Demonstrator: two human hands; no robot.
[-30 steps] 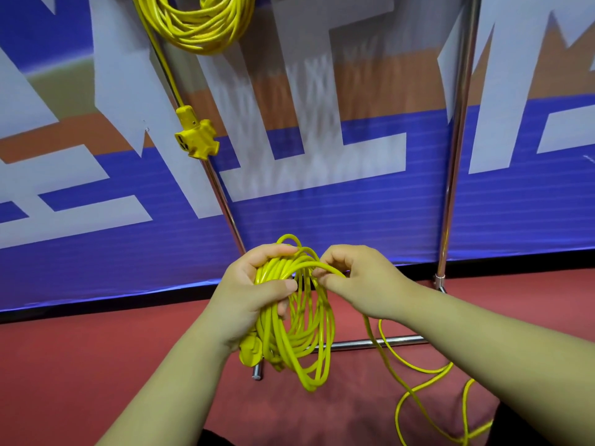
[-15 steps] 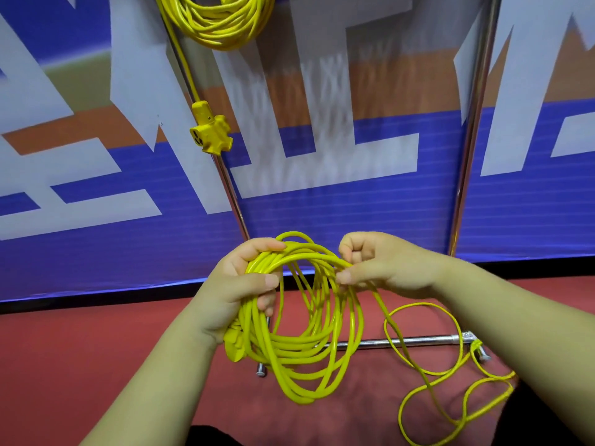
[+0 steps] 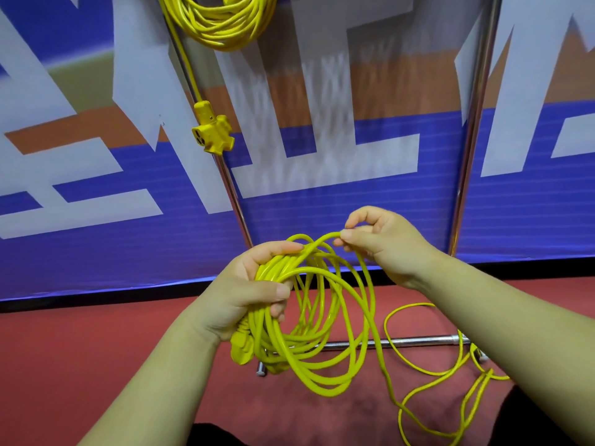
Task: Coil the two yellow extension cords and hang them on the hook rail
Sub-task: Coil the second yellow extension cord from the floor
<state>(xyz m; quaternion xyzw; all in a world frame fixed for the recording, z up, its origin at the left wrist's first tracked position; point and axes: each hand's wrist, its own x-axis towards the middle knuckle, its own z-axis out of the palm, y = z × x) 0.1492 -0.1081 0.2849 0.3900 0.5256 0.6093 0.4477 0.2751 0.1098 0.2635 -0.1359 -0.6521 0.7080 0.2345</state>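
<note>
My left hand (image 3: 248,291) grips the top of a bundle of several loops of a yellow extension cord (image 3: 322,355), whose plug sticks out below my wrist. A little to the right and higher, my right hand (image 3: 383,243) pinches a strand of the same cord between thumb and fingers. From there the cord's loose tail (image 3: 450,381) trails down and curls on the red floor at the lower right. A second yellow cord coil (image 3: 222,20) hangs at the top of the view, its multi-outlet socket end (image 3: 212,130) dangling below it. The hook it hangs from is out of view.
A metal stand has two upright poles (image 3: 473,130) and a horizontal base bar (image 3: 412,342) on the red floor (image 3: 80,355). Behind it stretches a blue, white and orange banner (image 3: 322,123).
My right hand has moved up and to the right, drawing a strand away from the bundle and widening the loop. More loose cord now shows on the floor at the right.
</note>
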